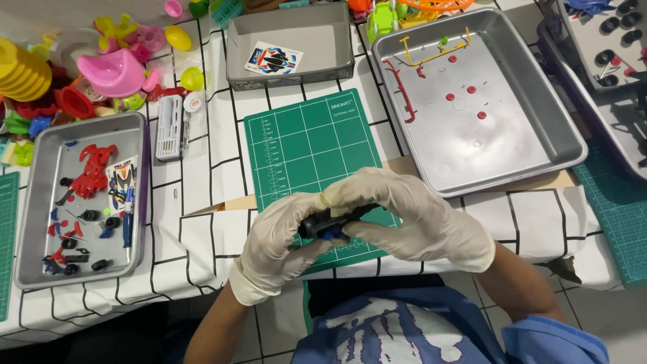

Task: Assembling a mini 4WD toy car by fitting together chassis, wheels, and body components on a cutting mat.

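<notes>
Both gloved hands, left hand (280, 246) and right hand (414, 219), were clamped on a small black-and-blue plastic toy chassis (328, 224) above the green cutting mat (310, 145). Looked half-built; red plastic pegs (465, 94) sat unused in the right-hand metal tray (539, 101).

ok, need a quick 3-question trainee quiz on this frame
1. True or false: both gloved hands hold the black and blue toy part over the green cutting mat.
2. Which tray holds the small red round pieces: A the left tray, B the large right tray?
3. What lies in the grey box?

Key: 1 true. 2 B. 3 a sticker sheet.

The left hand and right hand both have a grip on the part.
</notes>
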